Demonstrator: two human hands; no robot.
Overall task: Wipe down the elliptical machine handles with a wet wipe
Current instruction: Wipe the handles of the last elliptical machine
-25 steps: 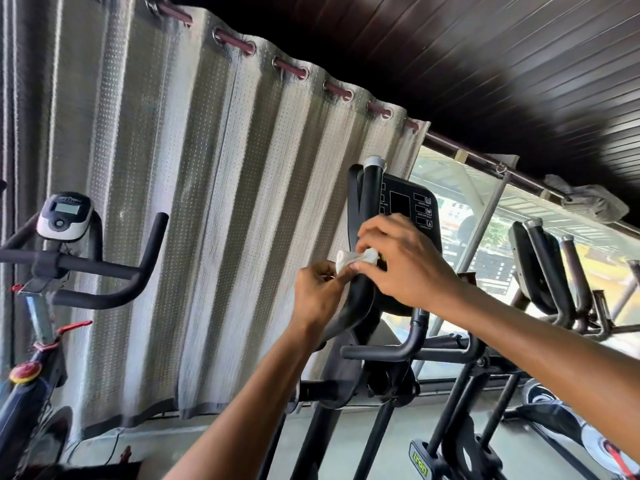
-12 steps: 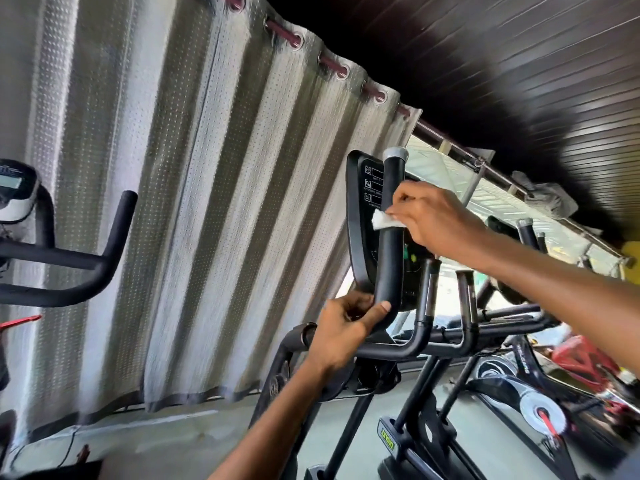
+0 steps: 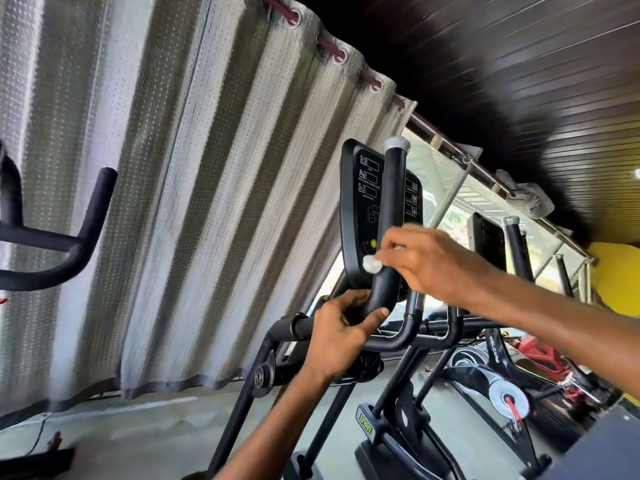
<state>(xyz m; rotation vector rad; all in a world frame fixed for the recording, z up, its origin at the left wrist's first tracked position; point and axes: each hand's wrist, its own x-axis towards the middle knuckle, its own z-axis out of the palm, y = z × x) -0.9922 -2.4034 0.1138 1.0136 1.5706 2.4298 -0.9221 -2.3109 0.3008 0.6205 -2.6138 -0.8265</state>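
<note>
From the head camera, looking up at the machine: the right hand (image 3: 434,263) is wrapped around the upright black foam-covered elliptical handle (image 3: 393,209), partway down its length, with a small crumpled white wet wipe (image 3: 372,264) pinched against the grip under the fingertips. The wipe peeks out on the left side of the handle, touching the foam. Lower down, the left hand (image 3: 341,336) clasps the curved bottom bend of that same handle, thumb across the front, fingers curled behind. The handle's top wears a grey end cap (image 3: 397,143). Just behind it stands the black console panel (image 3: 360,209) with white icons and a small yellow dot. Behind all this hangs a silvery perforated curtain (image 3: 180,202) on a dark red rod, under a dark slatted ceiling (image 3: 519,64). At far left, the black padded handlebar of another machine (image 3: 79,244) juts in. To the right, more exercise machines stand near a window, blurred.
</note>
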